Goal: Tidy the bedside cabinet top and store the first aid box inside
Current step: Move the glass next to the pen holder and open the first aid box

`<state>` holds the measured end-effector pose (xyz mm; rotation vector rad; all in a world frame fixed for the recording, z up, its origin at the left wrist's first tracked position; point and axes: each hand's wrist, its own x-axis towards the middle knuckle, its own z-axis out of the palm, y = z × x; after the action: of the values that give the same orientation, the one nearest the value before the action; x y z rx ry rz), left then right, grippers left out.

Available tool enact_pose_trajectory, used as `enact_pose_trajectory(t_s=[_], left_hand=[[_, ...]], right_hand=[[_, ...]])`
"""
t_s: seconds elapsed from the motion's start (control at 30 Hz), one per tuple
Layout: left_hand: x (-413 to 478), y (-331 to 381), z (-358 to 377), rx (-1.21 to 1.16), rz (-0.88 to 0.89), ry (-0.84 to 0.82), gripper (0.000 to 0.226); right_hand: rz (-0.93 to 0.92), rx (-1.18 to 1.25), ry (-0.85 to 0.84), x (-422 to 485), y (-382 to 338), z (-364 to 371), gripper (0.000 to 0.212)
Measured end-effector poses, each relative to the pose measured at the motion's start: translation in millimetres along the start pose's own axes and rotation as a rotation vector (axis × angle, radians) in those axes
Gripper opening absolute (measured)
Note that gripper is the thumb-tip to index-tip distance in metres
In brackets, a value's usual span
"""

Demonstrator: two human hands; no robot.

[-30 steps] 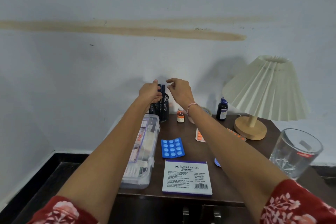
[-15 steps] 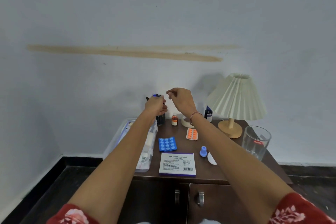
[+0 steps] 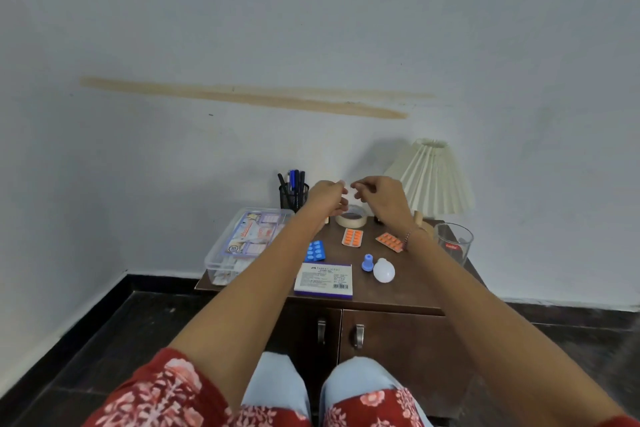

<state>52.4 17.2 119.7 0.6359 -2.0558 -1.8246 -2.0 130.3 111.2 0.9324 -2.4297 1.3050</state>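
Left hand (image 3: 325, 198) and right hand (image 3: 381, 199) hover over the tape (image 3: 350, 219), fingers curled, on what I can't tell, while the box (image 3: 242, 243) sits at the cabinet's (image 3: 415, 282) left edge: stiff, slick plastic, likely light, so grip both long sides.

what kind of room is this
Probably a bedroom at home: a small dark wooden bedside cabinet with a pleated lamp, orange pill strips and a clear first aid box on top.
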Motion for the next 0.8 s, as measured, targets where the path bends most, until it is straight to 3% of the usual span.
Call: enact_pose_trajectory(t_s=[0.17,0.43,0.57,0.8], left_hand=[[-22,-8,22,-0.004,-0.035,-0.027,0.033],[-46,0,83,-0.022,-0.056,-0.121,0.015],[-53,-5,114,-0.012,-0.085,-0.165,0.025],[-45,-23,156,0.095,-0.052,-0.107,0.032]], right_hand=[[0.025,0.025,-0.006,-25,12,-23,0.023],[0.134,0.052,0.071,-51,51,-81,0.018],[0.215,0.022,0.153,-59,76,-108,0.014],[0.401,-0.035,0.22,-72,128,-129,0.027]])
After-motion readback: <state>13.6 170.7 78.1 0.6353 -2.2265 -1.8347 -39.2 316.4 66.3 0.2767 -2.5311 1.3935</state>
